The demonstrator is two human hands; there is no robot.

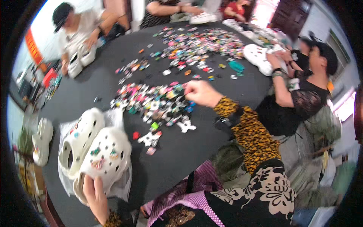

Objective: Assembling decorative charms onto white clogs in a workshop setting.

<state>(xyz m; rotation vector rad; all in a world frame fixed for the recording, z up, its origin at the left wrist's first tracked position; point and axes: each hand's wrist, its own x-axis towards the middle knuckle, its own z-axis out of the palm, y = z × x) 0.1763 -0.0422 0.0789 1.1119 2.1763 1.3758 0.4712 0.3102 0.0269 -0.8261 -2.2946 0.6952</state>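
My left hand (96, 196) grips the opening of a white clog (120, 149) at the near left, fingers reaching inside. Several colourful charms (98, 164) are fixed on top of that clog. Beside it, touching, lies a second white clog (92, 120), also with small charms. Both rest on a thin white plastic bag (119, 116). My right hand (204, 94) is at the right edge of a heap of loose shoe charms (143, 99). Its fingers are closed; what they hold, if anything, is hidden.
The round dark table (181, 145) carries a larger charm heap (204, 43) farther back. A separate white clog (42, 142) lies at the left edge. Several people sit around the table with white clogs; one person (302, 94) is close on my right.
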